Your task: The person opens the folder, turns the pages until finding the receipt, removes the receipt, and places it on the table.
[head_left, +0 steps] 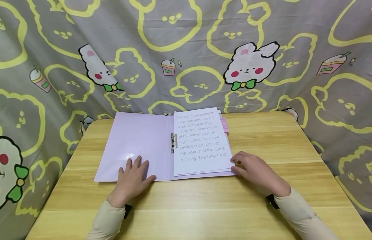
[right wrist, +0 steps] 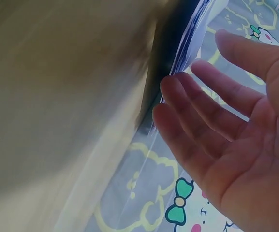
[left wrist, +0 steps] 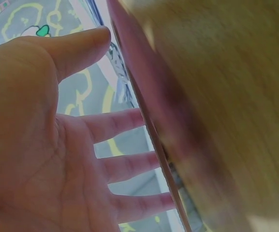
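Observation:
A pale purple folder (head_left: 134, 143) lies spread open on the table. My left hand (head_left: 130, 181) rests on its left cover near the front edge, fingers spread; in the left wrist view the fingertips (left wrist: 166, 200) meet the cover. A stack of printed sheets (head_left: 201, 143) lies on the folder's right side, beside a metal clip (head_left: 173, 142) at the spine. At the stack's lower right corner is my right hand (head_left: 255, 168), its fingers slightly bent. The right wrist view has its fingertips (right wrist: 170, 89) right at the paper edges and the thumb standing apart from them.
A pink lined tab (head_left: 224, 125) sticks out past the right edge of the sheets. Wood-grain table (head_left: 189, 210) surrounds the folder. Behind and at both sides hangs a grey curtain (head_left: 201, 60) with yellow outlines and cartoon rabbits, close to the table's edges.

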Action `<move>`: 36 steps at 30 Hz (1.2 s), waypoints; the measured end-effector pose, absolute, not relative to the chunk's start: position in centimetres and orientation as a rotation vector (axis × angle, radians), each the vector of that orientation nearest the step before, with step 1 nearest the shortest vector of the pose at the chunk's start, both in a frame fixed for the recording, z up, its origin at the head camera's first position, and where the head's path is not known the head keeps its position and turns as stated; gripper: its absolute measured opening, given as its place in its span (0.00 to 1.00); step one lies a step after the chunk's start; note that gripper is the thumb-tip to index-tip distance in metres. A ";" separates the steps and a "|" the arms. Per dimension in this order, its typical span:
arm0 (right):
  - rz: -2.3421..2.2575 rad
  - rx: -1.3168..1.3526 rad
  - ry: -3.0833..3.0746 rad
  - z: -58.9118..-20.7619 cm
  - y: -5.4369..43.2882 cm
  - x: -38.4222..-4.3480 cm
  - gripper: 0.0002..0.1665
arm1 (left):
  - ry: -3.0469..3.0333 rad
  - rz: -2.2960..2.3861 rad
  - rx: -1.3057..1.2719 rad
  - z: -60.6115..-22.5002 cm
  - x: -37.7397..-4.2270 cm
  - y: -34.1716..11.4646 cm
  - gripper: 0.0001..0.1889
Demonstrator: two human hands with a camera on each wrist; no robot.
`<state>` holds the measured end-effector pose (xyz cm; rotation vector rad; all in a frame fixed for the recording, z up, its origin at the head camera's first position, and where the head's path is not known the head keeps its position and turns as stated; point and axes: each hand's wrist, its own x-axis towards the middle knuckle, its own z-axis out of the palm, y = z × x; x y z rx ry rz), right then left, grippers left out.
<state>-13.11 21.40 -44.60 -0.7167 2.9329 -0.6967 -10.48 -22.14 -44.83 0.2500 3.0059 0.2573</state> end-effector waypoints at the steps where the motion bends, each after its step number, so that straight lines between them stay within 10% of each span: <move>1: -0.711 -0.716 2.934 -44.6 21.4 -13.2 0.13 | 3.007 0.253 0.249 -44.8 -10.5 -22.1 0.35; 36: -1.552 -0.026 2.339 -44.7 20.8 -14.7 0.31 | 3.018 0.239 0.240 -44.6 -10.4 -22.0 0.33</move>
